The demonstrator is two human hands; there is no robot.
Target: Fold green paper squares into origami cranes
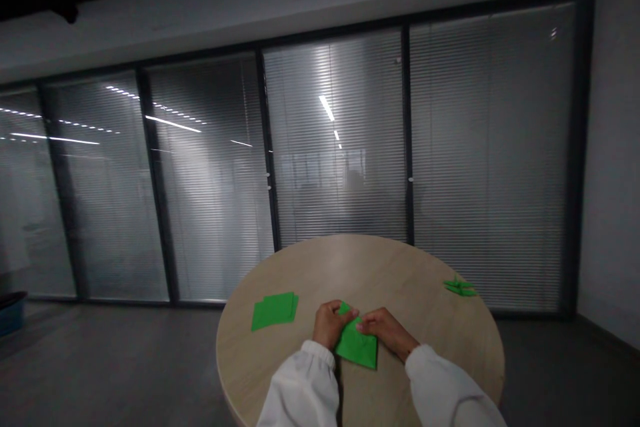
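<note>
A green sheet of paper (357, 347) lies partly folded on the round wooden table (360, 267), close to its near edge. My left hand (329, 323) pinches the sheet's upper left corner with curled fingers. My right hand (386, 330) presses on the sheet's upper right part, fingers closed on the fold. Both arms wear white sleeves.
A small stack of green paper squares (275, 310) lies to the left of my hands. A folded green paper figure (460, 287) sits near the table's right edge. Glass walls with closed blinds (340, 140) stand behind the table. Dark floor surrounds it.
</note>
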